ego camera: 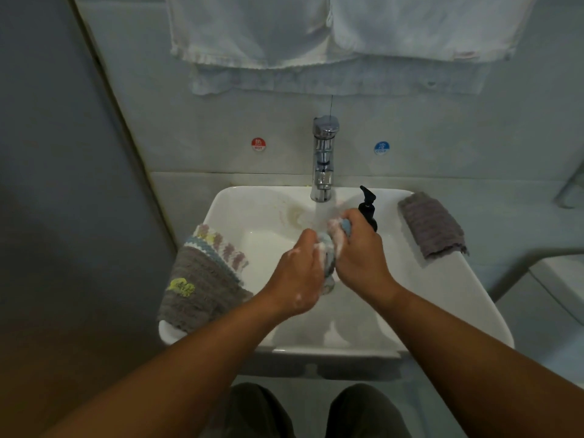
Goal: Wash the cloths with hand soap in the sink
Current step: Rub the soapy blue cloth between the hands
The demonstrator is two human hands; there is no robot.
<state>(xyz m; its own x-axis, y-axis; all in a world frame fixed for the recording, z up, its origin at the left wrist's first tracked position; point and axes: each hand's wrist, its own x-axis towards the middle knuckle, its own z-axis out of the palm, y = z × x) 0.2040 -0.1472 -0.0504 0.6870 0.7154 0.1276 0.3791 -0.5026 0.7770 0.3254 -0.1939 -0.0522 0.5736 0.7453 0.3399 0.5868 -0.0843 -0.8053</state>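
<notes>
Right over the middle of the sink (448, 298), both hands are closed around one small blue cloth (328, 252) that is bunched up and white with suds. The left hand (300, 273) curls its fingers onto the cloth's near side, with foam on its knuckles and wrist. The right hand (360, 251) grips the far side, and a blue fold sticks out above its thumb. The wad sits above the basin under a stream of water (319, 216) falling from the chrome tap (324, 159) at the back edge. Just behind the right hand, on the back rim to the right of the tap, stands a black pump bottle (368, 210); no writing can be read on it and its contents cannot be seen. A folded grey cloth (431, 224) lies on the sink's back right corner, well apart from the hands. A brown-grey cloth (202, 279) with a yellow patch hangs over the left rim; a pastel crocheted edge (218, 245) shows at its far side, and whether that is a separate piece cannot be told. On the wall left of the tap is a round red sticker (258, 144) reading HOT, and to the right a round blue sticker (381, 147) reading COLD. Each also carries a character too small to read. White towels (331, 33) hang on the wall above.
</notes>
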